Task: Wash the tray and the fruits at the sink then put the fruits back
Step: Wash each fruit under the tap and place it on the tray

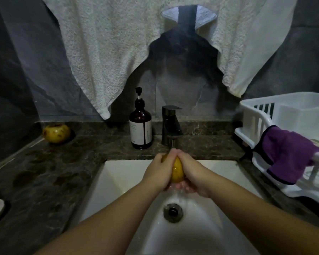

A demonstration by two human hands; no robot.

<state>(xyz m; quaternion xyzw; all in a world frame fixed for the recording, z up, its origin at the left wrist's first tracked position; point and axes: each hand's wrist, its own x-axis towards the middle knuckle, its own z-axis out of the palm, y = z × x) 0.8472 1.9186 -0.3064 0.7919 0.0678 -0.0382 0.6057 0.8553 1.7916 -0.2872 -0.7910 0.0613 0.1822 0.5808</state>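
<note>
Nearest is the white sink [118, 181], its dark metal drain [173, 212] set low in the bowl and wet with splashing water. Above the drain both hands meet over the bowl. The left hand [159, 173] and the right hand [191, 172] cup a yellow fruit [177, 171] between them, each grip curled round it from its own side, fingertips touching at the top. Water runs onto the fruit and drips from the fingers below.

Just beyond, at the far edge of the sink, stands the dark faucet [170, 124], and left of it a brown pump bottle [140, 126] with a pale label. Both sit on the dark stone surface [44, 172]. Far left on that surface rests a second yellow fruit [56, 133], speckled brown, well apart from the hands.

To the right sits a white plastic rack [256, 116], with a purple cloth [287, 153] draped over its near rim. At the back, a white towel [109, 52] hangs against the dark wall.
</note>
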